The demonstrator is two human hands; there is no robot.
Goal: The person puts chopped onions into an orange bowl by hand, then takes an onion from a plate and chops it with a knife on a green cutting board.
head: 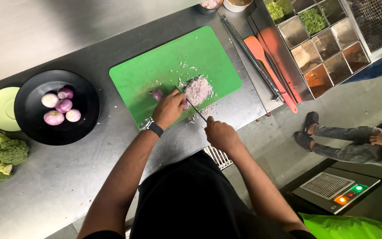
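Progress: pile of minced onion (198, 90) mid green cutting board (173, 73) | left hand (169, 108) pins onion piece (185, 104) near board's front edge | right hand (221, 134) closed round knife (191, 104) | left: five peeled onions (59, 106) in black bowl (32, 119), bench's left end

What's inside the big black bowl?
The black bowl holds five peeled small onions, pale and purple. Nothing covers them, though whatever lies beneath them cannot be seen.

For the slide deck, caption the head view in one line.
Right hand slices with a knife as left hand steadies an onion piece on a green cutting board.
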